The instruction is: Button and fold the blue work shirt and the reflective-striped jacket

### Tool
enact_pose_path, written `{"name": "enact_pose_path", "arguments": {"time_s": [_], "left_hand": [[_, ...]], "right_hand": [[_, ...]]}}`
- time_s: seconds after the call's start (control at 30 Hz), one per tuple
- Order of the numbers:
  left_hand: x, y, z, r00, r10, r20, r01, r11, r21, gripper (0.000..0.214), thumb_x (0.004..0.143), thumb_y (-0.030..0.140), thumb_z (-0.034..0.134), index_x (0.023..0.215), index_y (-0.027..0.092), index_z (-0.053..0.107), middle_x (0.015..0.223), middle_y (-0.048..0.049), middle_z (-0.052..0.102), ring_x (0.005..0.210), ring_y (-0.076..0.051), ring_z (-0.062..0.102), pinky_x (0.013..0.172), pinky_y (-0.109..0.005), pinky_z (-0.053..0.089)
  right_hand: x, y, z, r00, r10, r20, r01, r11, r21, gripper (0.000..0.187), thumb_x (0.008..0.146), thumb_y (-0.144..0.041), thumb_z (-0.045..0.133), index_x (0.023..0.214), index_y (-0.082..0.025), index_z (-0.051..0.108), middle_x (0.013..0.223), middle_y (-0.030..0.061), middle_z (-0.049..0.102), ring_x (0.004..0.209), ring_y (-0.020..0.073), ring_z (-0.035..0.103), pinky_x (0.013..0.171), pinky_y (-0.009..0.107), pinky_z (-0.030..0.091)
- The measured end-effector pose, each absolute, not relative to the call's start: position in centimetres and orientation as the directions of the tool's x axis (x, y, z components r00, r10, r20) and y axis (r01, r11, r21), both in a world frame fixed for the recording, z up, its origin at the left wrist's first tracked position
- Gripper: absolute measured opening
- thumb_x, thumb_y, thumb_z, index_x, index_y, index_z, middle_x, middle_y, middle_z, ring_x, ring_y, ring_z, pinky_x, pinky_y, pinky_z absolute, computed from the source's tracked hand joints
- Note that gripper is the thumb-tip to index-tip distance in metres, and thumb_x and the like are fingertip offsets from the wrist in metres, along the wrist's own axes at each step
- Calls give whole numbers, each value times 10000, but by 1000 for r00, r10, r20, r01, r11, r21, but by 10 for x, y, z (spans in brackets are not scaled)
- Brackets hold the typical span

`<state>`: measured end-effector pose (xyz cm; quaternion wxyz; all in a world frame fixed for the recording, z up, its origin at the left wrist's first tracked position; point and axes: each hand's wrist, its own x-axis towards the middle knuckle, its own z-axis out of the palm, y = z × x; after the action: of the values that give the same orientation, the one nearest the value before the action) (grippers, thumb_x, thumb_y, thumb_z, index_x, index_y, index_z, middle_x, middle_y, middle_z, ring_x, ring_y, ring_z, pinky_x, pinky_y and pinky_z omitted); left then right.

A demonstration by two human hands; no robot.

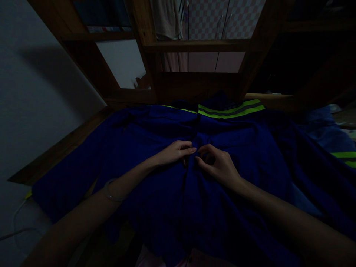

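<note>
Left hand (182, 152) and right hand (219, 163) close together at the front of a blue jacket (155, 189).
A bangle (108, 194) circles the left forearm; the fingers of both hands curl, though whether they pinch fabric I cannot tell. The jacket lies spread beneath them, a yellow-green striped band (230, 112) at its far side; beyond stand a wooden frame (200, 46) and checkered cabinet doors (207, 18).

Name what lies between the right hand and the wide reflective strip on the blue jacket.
In the head view, only creased cloth of the blue jacket lies between the right hand and the wide reflective strip.
</note>
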<state>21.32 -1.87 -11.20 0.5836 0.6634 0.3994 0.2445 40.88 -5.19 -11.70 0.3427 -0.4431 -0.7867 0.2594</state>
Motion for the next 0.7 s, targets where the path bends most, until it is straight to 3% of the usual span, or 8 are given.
{"name": "enact_pose_path", "arguments": {"time_s": [0.37,0.53,0.63,0.7], "left_hand": [[211,-13,-115,512,848,-138,222,25,975,393,853,502,457,799,121,534,634,-7,577,505,-108,586,526,-240,501],[179,-6,-104,486,863,-139,305,-19,952,413,851,507,436,820,111,552,757,-66,630,647,-135,620,664,-284,514],[128,-16,-87,322,946,-41,548,-151,823,420,824,531,447,870,134,575,829,-69,642,731,-165,615,716,-296,491],[86,-32,-76,174,981,91,794,-194,576,414,778,555,495,898,172,598,876,-57,639,789,-191,599,736,-295,461]], "right_hand": [[411,-51,-117,-399,879,262,453,437,-777,245,817,-348,590,1013,-206,551,827,-7,640,614,96,580,559,212,437],[430,-40,-102,-393,905,165,391,327,-860,321,853,-433,503,1066,-195,527,843,19,633,597,117,591,529,233,464],[475,-32,-79,-348,925,152,560,335,-758,343,850,-463,487,1035,-183,558,783,34,627,576,141,586,522,254,454],[516,-33,-67,-250,911,329,743,398,-538,300,817,-417,553,1003,-185,588,914,80,631,669,159,596,635,286,458]]}}
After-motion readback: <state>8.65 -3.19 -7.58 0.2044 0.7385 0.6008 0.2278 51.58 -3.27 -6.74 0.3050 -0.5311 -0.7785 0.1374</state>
